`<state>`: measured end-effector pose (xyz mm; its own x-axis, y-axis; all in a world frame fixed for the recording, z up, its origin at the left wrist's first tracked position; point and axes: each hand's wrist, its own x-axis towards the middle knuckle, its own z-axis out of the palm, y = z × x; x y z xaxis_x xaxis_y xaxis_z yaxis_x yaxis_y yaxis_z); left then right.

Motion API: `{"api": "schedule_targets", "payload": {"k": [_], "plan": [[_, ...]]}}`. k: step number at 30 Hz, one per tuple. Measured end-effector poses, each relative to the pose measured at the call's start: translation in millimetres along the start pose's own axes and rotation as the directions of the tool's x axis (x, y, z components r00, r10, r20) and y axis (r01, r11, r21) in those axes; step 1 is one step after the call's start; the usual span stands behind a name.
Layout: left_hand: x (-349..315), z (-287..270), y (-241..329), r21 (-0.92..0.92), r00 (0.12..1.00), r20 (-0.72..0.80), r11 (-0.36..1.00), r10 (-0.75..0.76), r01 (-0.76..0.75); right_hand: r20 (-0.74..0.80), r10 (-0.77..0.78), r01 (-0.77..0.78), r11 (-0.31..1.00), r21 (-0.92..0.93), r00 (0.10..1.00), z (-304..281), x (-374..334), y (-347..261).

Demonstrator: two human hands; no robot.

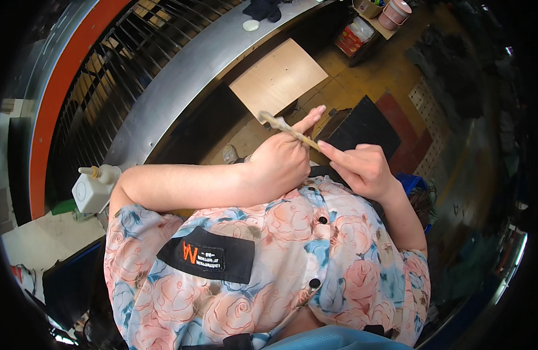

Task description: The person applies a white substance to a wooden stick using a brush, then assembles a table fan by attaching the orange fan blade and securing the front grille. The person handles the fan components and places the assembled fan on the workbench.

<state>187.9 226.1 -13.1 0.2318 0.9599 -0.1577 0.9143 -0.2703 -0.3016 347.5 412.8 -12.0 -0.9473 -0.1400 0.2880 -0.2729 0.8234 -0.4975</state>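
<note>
Head view: your right hand [367,168] has its index fingertip against a thin stick [307,140]; its long axis slants up-left, frayed end away, crossing your partly extended left hand [283,163]. I cannot tell either of the 2 grips. Beyond, floor [342,79] shows past the wooden board's [280,76] right edge; a metal bench [175,93] curves left.

A dark bundle [262,10] toward the far end of the metal bench [181,76] is cut off; the stick [307,140] has a blurred tip
</note>
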Motion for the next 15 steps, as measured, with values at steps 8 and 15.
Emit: {"api": "schedule_targets", "payload": {"k": [8,15], "plan": [[0.4,0.9,-2.9,-0.121,0.907,-0.335,0.966,-0.255,0.227,-0.17,0.289,-0.244,0.939,0.241,0.942,-27.5,-43.6,6.2],[2.3,0.1,-2.9,-0.233,0.88,-0.387,0.953,-0.274,0.195,-0.12,0.344,-0.289,0.899,0.33,0.931,-24.4,-10.5,-5.9]]}}
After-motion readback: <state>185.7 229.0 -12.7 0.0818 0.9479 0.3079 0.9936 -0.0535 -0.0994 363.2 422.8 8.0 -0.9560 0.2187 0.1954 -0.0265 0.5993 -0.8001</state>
